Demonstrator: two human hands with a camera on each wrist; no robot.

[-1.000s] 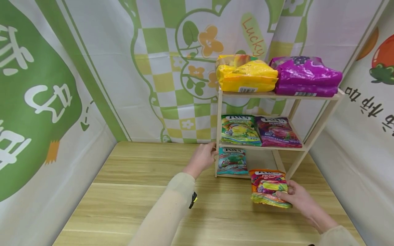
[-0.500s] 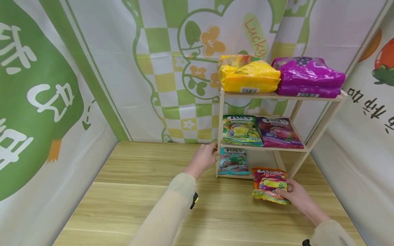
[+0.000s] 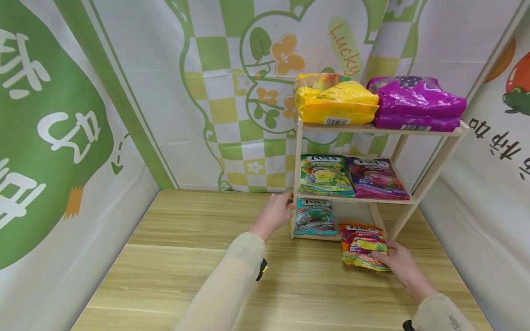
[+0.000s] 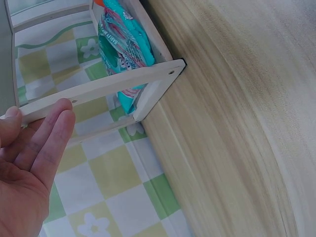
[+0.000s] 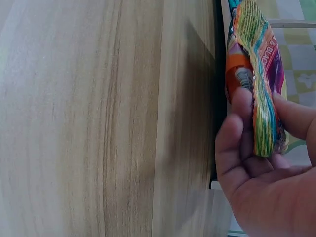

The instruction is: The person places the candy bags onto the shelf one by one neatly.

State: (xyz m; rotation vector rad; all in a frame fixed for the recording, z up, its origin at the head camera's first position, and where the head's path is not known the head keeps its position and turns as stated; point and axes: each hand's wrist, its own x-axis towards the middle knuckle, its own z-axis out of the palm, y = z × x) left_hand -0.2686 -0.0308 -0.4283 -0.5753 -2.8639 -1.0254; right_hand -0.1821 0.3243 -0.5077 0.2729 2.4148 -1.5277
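My right hand (image 3: 407,269) pinches a red and orange bag of Fox's Fruits candy (image 3: 363,246) by its lower right edge, thumb on the front. The bag tilts in front of the right half of the bottom shelf. In the right wrist view, fingers (image 5: 229,143) lie under the candy bag (image 5: 264,98) and the thumb is over it. My left hand (image 3: 273,214) holds the left front post of the small wooden shelf rack (image 3: 356,199). In the left wrist view, the thumb and fingertips (image 4: 61,111) are on the post. A teal Mint Blossom bag (image 3: 314,217) lies on the bottom shelf, left side.
A green candy bag (image 3: 326,175) and a purple Berries bag (image 3: 377,178) lie on the middle shelf. A yellow bag (image 3: 337,101) and a magenta bag (image 3: 418,105) sit on top. The wooden table (image 3: 186,257) meets printed cloth walls (image 3: 136,92) behind and at the sides.
My right hand has brought the Fruits candy bag slightly up and closer to the bottom shelf. My left hand stays on the post. The view has shifted a little.
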